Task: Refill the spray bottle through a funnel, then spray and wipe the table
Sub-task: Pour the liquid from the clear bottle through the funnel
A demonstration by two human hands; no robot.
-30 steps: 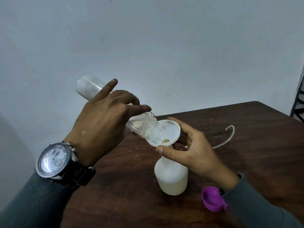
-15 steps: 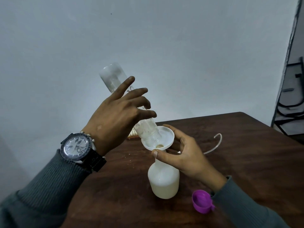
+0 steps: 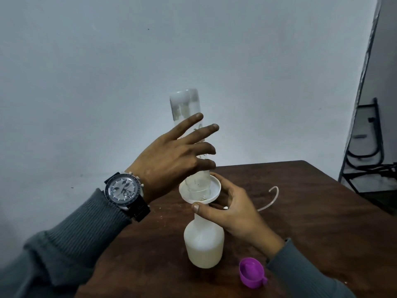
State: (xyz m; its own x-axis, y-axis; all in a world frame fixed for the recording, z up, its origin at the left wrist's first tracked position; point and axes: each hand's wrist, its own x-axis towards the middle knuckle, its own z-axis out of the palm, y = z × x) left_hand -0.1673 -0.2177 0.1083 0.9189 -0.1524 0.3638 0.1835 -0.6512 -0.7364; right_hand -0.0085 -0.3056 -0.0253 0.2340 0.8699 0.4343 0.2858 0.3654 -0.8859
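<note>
purple cap [image 3: 251, 272]: nearest thing, near right on the table [image 3: 311, 233], open side up, right by the right sleeve; hasn't budged

spray bottle [image 3: 204, 248]: white, standing upright mid-table, a bit left of the cap; same spot as before

right hand [image 3: 238, 216]: thumb on the near rim of the funnel [image 3: 216, 190], fingers curled round the far side, so it's pinching it; same grip as a second ago

funnel: white, sat in the spray bottle's neck

left hand [image 3: 169, 162]: lower fingers curled round the clear bottle [image 3: 184, 106], top two sticking out straighter; watch [image 3: 123, 189] on the wrist

clear bottle: the big change; upside down with its mouth in the funnel, pretty much vertical now; half a second ago it leaned left, a second ago it was flatter still

tube [image 3: 275, 200]: thin curved bit lying on the table, right of the right hand
</note>
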